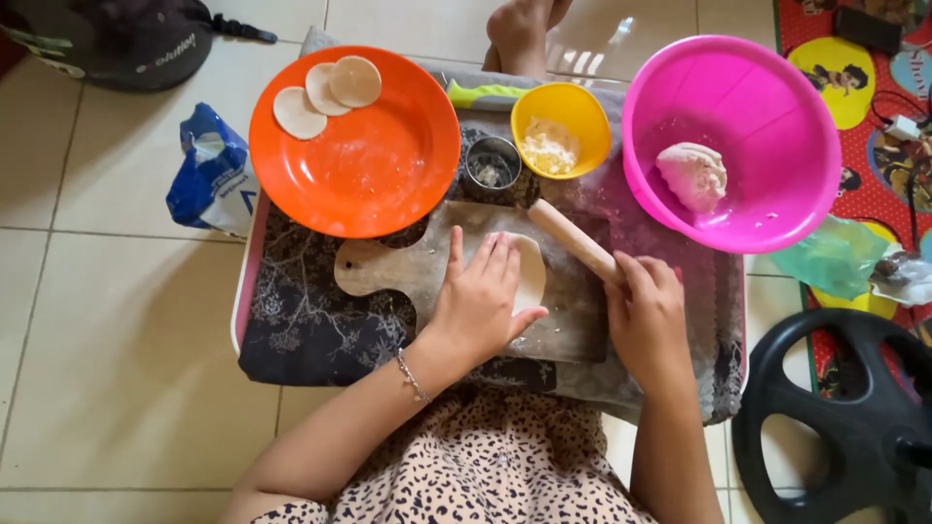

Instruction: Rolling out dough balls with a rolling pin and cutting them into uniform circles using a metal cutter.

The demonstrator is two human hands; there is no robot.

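Now rolling step: left hand (pixel 482 296) flat, fingers spread, on dough disc (pixel 529 277) at board (pixel 573 320) centre; right hand (pixel 646 311) clenched round pin (pixel 575 238), angled toward 11 o'clock. Next likely: pin across disc, evenly. Finished rounds (pixel 325 92) on orange plate (pixel 379 175), 10 o'clock.

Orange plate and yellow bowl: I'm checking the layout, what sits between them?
A small round metal cup with whitish bits inside sits between the orange plate and yellow bowl, in the head view.
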